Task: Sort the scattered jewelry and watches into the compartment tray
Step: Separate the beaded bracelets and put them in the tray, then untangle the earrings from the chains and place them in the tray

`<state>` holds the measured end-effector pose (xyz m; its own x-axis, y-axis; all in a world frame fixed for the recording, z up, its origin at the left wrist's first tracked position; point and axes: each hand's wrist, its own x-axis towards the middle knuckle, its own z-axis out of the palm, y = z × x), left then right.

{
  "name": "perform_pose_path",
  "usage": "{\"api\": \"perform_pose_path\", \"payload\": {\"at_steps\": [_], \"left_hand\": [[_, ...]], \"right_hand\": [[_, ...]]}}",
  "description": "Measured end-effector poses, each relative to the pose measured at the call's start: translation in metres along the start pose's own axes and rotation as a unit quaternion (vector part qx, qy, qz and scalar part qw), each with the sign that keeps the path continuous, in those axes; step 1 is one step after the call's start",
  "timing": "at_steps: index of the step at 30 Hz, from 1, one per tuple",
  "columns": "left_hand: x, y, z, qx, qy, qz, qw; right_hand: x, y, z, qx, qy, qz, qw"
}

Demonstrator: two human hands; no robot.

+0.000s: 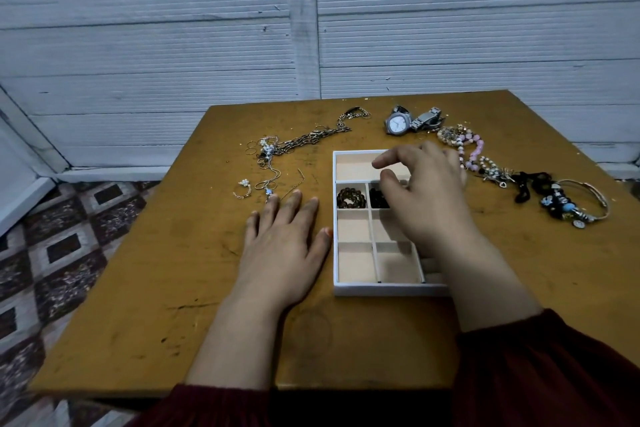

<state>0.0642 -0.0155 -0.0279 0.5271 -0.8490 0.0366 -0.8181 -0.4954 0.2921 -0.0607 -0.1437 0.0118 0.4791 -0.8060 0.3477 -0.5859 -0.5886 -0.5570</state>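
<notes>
**Two bracelets in the tray, the rest spread on the table**

The compartment tray (334,218) is white with a beige lining. It has one wide section at the far end and rows of small squares below, and it sits near the middle of the ochre table (138,288). In the second row, the left square holds a coiled brown bead bracelet (350,198). The square beside it holds a black bead bracelet (376,200). The other sections in view show bare lining.

The left hand (284,239) lies flat on the table with its fingers straight and its thumb just beside the tray's left wall. The right hand (426,191) hovers over the tray with its fingers loosely bent, and nothing shows between them.

Thin chains (301,142) and a pearl ring (244,189) lie to the far left of the tray. A silver watch (398,123) lies beyond the tray, with pink bead bracelets (467,149) and a charm bangle (585,208) to the right.

The right hand and forearm cover the tray's right side and part of the black bracelet. The tangled pieces on the right are hard to tell apart.
</notes>
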Motion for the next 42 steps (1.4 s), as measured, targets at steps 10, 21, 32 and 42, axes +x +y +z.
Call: {"api": "perform_pose_path", "payload": {"at_steps": [10, 21, 32, 42], "left_hand": [[0.006, -0.008, -0.015, -0.076, 0.044, 0.007, 0.996], [0.048, -0.063, -0.039, -0.103, 0.134, -0.063, 0.984], [0.086, -0.079, -0.027, -0.190, 0.254, -0.139, 0.938], [0.085, -0.081, -0.023, -0.173, 0.254, -0.120, 0.944]], "right_hand": [[-0.006, -0.044, 0.029, 0.040, -0.026, -0.118, 0.992], [0.036, -0.087, 0.053, -0.041, -0.120, -0.132, 0.983], [0.040, -0.096, 0.086, -0.193, -0.149, -0.114, 0.963], [0.038, -0.089, 0.093, -0.171, -0.166, -0.102, 0.966]]}}
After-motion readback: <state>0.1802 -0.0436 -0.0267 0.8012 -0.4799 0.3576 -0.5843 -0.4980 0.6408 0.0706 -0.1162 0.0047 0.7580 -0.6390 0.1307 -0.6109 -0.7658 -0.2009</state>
